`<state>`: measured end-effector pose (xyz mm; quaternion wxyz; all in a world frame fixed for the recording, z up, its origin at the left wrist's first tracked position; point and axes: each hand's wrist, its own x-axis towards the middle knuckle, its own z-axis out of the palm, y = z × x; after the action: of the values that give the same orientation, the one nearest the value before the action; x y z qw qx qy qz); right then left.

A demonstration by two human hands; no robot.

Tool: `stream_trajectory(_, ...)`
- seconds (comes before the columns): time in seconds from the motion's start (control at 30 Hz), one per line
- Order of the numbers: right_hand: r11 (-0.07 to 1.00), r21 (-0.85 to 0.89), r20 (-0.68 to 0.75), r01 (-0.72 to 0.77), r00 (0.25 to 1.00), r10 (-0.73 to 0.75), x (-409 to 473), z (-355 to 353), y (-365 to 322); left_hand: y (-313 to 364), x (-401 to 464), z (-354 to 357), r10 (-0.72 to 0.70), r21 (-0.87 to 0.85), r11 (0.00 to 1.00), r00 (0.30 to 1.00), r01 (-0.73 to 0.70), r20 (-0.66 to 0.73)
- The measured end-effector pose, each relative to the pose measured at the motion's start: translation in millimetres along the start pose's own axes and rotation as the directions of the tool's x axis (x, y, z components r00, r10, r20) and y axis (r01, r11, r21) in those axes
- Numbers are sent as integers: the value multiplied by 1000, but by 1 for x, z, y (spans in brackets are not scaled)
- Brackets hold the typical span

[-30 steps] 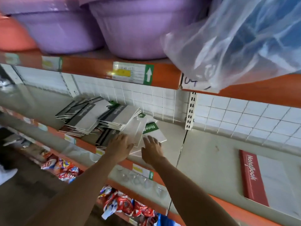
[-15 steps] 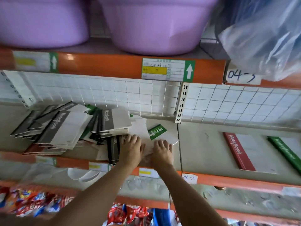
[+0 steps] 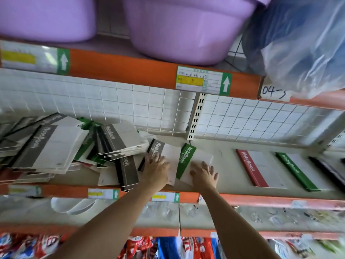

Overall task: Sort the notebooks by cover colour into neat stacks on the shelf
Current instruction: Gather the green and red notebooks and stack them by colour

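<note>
A messy pile of notebooks point(image 3: 56, 146) with grey, green and red spines covers the left of the shelf point(image 3: 227, 165). My left hand point(image 3: 155, 170) lies flat on a grey-spined notebook point(image 3: 168, 156) at the pile's right end. My right hand point(image 3: 204, 174) rests with spread fingers on a green-spined notebook point(image 3: 186, 157) beside it. Further right lie a single red notebook point(image 3: 255, 167), a green notebook point(image 3: 296, 171) and a dark notebook point(image 3: 330, 171) at the frame edge, each apart from the others.
Purple basins point(image 3: 183, 30) and a plastic-wrapped bundle point(image 3: 298, 43) sit on the shelf above. An orange shelf lip point(image 3: 261, 200) runs along the front. A white wire grid point(image 3: 252, 120) backs the shelf. Snack packets point(image 3: 168, 245) fill the lower shelves.
Both hands slid right and apart. The grey-spined notebook has come out from the pile under my left hand, and the green one has shifted right under my right hand. The camera turned right.
</note>
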<state>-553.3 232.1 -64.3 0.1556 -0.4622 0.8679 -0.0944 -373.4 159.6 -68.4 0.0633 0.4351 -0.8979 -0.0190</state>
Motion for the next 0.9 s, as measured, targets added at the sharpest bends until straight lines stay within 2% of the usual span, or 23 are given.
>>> stream_trajectory(0.13, 996, -84, -1, -41, 999, 41, 7, -10, 2, 8, 7, -4, -270, 58, 962, 963, 268, 17)
stream_trajectory(0.23, 979, -105, -63, -174, 984, 168, 12, -10, -18, 14, 20, -3, -344, 55, 938, 939, 343, 3)
stream_trajectory(0.37, 919, 81, -118, -386, 912, 393, 18, -11, -33, 14, 38, -10, -405, 39, 913, 914, 406, -37)
stream_trajectory(0.5, 814, 262, 25, -519, 847, 532, 31, -30, -20, 5, 54, -18, -526, -27, 850, 850, 526, 9)
stream_trajectory(0.6, 809, 279, 108, -517, 854, 509, 36, -29, -10, -3, 57, -16, -582, -48, 810, 811, 584, 47)
stream_trajectory(0.77, 834, 305, 94, -461, 886, 455, 43, -17, -3, -10, 54, -5, -551, -119, 829, 834, 546, -14)
stream_trajectory(0.83, 834, 359, 111, -419, 907, 407, 101, 44, 28, -8, 54, -7, -565, -141, 819, 825, 557, -18)
stream_trajectory(0.9, 848, 411, 45, -335, 936, 348, 141, 88, 46, -6, 54, -11, -596, -183, 790, 803, 585, -6)
